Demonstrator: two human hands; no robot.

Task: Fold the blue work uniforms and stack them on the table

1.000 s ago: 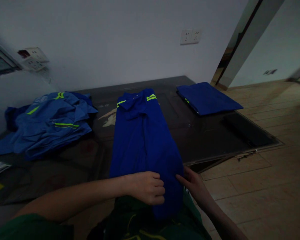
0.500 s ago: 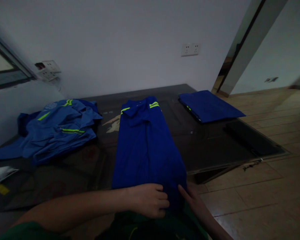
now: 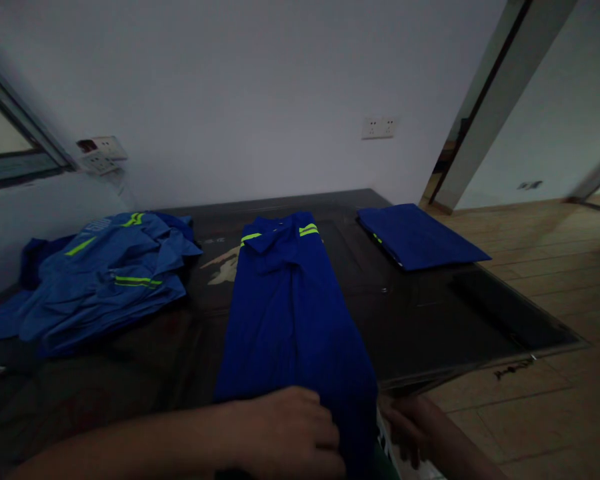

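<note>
A blue work jacket [image 3: 293, 313] with yellow-green stripes lies lengthwise before me, folded narrow, its collar at the far end. Across its near end rests my left hand [image 3: 300, 433], the fingers curled down onto the cloth. My right hand [image 3: 407, 427] is low beside the jacket's right edge, past the table's front edge, with fingers bent inward. What those fingers hold, if anything, is hidden. Between that hand and the jacket shows a narrow white strip with dark marks.
A rumpled heap of blue work clothes [image 3: 110, 273] lies on the left of the dark table [image 3: 410, 327]. At the right lies a flat folded blue garment [image 3: 420, 237], with a black flat object [image 3: 510, 307] nearer the corner. Wall sockets [image 3: 379, 127] sit behind.
My right hand has left the jacket's top surface and moved down and outward past its right edge. The left hand stays on the near end, slightly lower in view. The view has tilted up.
</note>
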